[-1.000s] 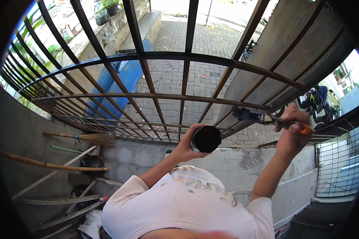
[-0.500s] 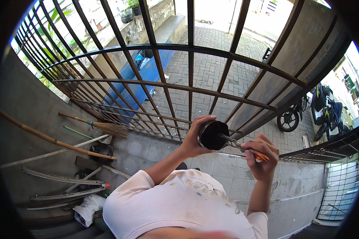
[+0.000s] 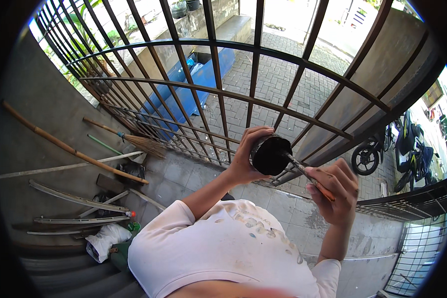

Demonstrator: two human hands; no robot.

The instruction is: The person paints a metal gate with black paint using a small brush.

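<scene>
My left hand (image 3: 248, 156) is wrapped round the side of a small paint can (image 3: 270, 157), tilted so that its dark mouth faces me. Inside, everything looks black. Between the fingers and thumb of my right hand (image 3: 334, 191) is a paintbrush (image 3: 300, 166) with an orange handle end and a dark-smeared front part. Its front end reaches into the can's mouth at the right rim, and the bristles are hidden there. Just beyond both hands stands a metal bar gate (image 3: 223, 93) with dark brown bars.
To the left, a broom (image 3: 139, 143), a bamboo pole (image 3: 74, 146) and several strips lean by the wall. A white sack (image 3: 107, 241) lies lower left. Beyond the bars are a blue box (image 3: 198, 89) and a motorcycle (image 3: 367, 158). Grey tiles (image 3: 278, 208) cover the floor.
The view has shifted a little. My right hand has moved outward to the right and turned, still gripping the brush. My left hand keeps hold of the can, now slightly higher in view.
</scene>
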